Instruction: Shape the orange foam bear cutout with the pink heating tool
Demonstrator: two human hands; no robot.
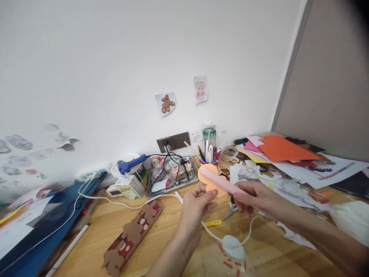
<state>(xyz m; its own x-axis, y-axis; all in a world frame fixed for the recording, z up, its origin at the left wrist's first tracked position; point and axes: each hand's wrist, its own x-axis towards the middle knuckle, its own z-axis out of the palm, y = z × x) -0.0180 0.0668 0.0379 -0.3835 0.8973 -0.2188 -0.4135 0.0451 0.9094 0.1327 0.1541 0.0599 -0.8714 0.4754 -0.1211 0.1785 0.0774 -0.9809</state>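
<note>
Wooden desk (170, 246) spans the foreground. Clock face centred on the orange cutout, viewed from the wearer's seat.

2 o'clock: heap of loose craft paper, a bright orange sheet (285, 148) uppermost. 9 o'clock: metal tray (148, 188) with shiny character pieces, black cable looping over it. 8 o'clock: oblong red case (129, 246) set with brown bear shapes.

Left hand (198, 202) at 7 o'clock, thumb and fingers pinching the cutout's near edge. Right hand (245, 196) at 4 o'clock, thumb and fingers pinching the near end of a pale pink strip (223, 182).

Orange cutout (209, 185), rounded in outline, is held up above the desk between the hands. Strip slants across its front, toward 10 o'clock; contact between the two, cannot tell.

Blue glue gun (132, 164) at 9 o'clock, past the tray. Green-labelled bottle (209, 132) at 12. White disc (233, 247) between 5 and 6. Scissors (229, 212) at 5, near the right fingers.
</note>
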